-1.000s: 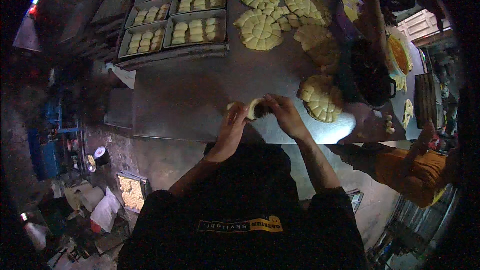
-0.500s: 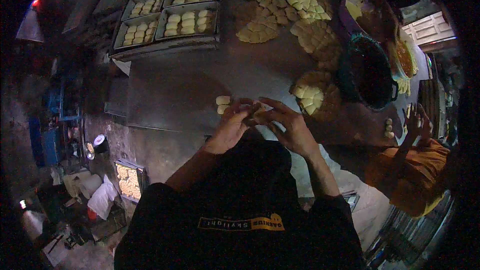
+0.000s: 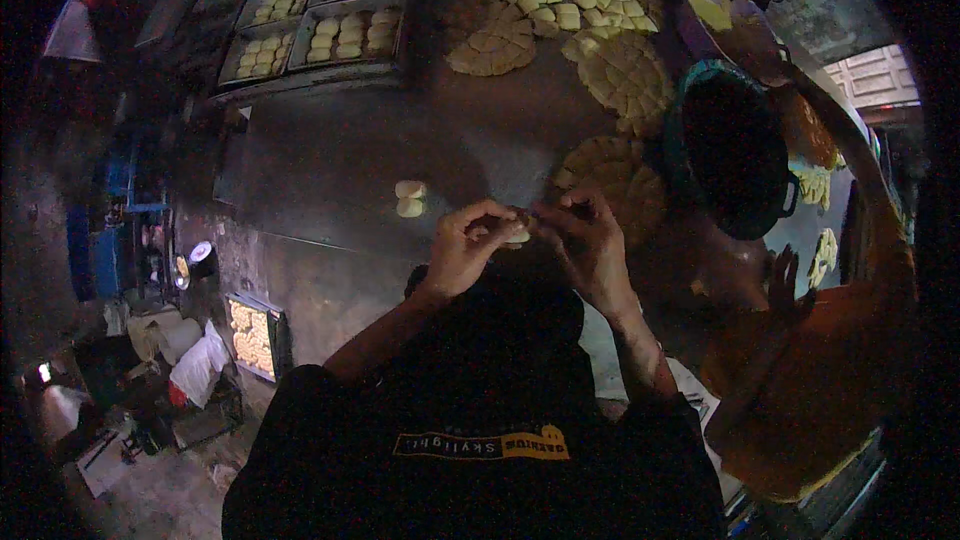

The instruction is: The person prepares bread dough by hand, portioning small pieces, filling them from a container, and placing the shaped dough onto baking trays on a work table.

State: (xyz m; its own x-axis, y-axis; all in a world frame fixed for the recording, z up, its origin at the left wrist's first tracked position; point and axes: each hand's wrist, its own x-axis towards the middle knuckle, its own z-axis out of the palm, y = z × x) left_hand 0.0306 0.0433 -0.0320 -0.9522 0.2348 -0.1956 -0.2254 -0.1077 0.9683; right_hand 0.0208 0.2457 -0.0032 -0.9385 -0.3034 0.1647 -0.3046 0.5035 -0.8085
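My left hand [image 3: 468, 248] and my right hand [image 3: 585, 250] meet over the near edge of the steel table [image 3: 330, 165], both closed on a small piece of pale dough [image 3: 516, 234] with something dark on it, partly hidden by the fingers. Two small pale dough rolls [image 3: 410, 198] lie left of my hands. Beyond my right hand is a scored dough round [image 3: 610, 165]; more cut rounds [image 3: 505, 45] lie farther back.
Metal pans [image 3: 344, 70] of dough rows stand back left. At right are a dark teal-rimmed tub [image 3: 680, 135] and a purple bowl [image 3: 700, 35]. A co-worker in orange [image 3: 800, 390] reaches over the right side. A tray of pale pieces [image 3: 250, 335] sits low left.
The view has shifted slightly. My fingers have closed further around the dough piece, and the two rolls are now clear of my hands. The co-worker has come nearer, reaching forward.
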